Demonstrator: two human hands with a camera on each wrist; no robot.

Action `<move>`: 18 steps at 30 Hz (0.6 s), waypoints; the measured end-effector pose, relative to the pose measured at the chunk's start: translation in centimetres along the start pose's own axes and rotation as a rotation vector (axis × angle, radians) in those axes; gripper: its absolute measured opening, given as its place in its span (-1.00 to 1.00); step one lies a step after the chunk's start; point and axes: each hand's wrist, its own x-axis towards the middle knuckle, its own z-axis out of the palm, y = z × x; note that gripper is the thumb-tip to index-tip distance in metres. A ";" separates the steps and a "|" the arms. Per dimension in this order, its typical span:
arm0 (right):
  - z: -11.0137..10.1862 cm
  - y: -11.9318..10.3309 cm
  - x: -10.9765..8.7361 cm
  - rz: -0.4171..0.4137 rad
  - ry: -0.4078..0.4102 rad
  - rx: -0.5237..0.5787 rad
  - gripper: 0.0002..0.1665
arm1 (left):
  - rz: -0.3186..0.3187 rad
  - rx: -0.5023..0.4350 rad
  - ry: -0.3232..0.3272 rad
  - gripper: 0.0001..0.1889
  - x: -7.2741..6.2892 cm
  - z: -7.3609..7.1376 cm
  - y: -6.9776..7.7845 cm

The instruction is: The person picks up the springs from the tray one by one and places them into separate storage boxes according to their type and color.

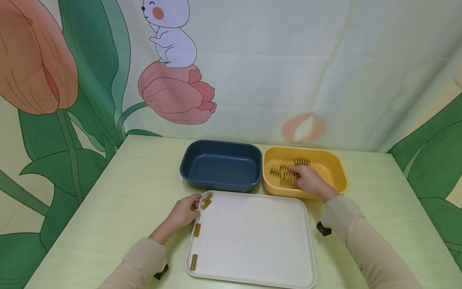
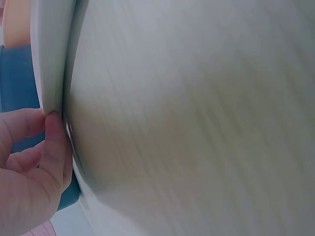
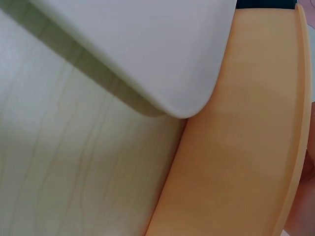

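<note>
My left hand (image 1: 183, 212) pinches the left rim of a white tray (image 1: 252, 241) near its far corner. Up close in the left wrist view, thumb and fingers (image 2: 53, 128) meet at the tray's edge. Several brass coil springs (image 1: 193, 261) lie along the tray's left side, two of them side by side at the far corner. My right hand (image 1: 310, 180) reaches into the yellow bin (image 1: 333, 170), fingertips down among a heap of loose springs (image 1: 279, 171). I cannot tell whether a spring is between those fingers; the bin wall hides them in the right wrist view.
A dark blue bin (image 1: 221, 166) stands left of the yellow one, behind the tray. The tray's far edge sits close against both bins. A curtain printed with flowers (image 1: 177, 94) hangs behind the pale green table (image 1: 137, 180).
</note>
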 end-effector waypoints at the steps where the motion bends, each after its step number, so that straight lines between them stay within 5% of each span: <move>1: 0.0 0.0 0.0 -0.004 -0.001 -0.002 -0.51 | -0.001 -0.002 0.000 -0.53 0.0 0.0 0.0; 18: 0.1 0.5 0.3 0.027 -0.034 0.003 -0.51 | 0.008 -0.004 0.002 -0.54 0.0 0.0 0.0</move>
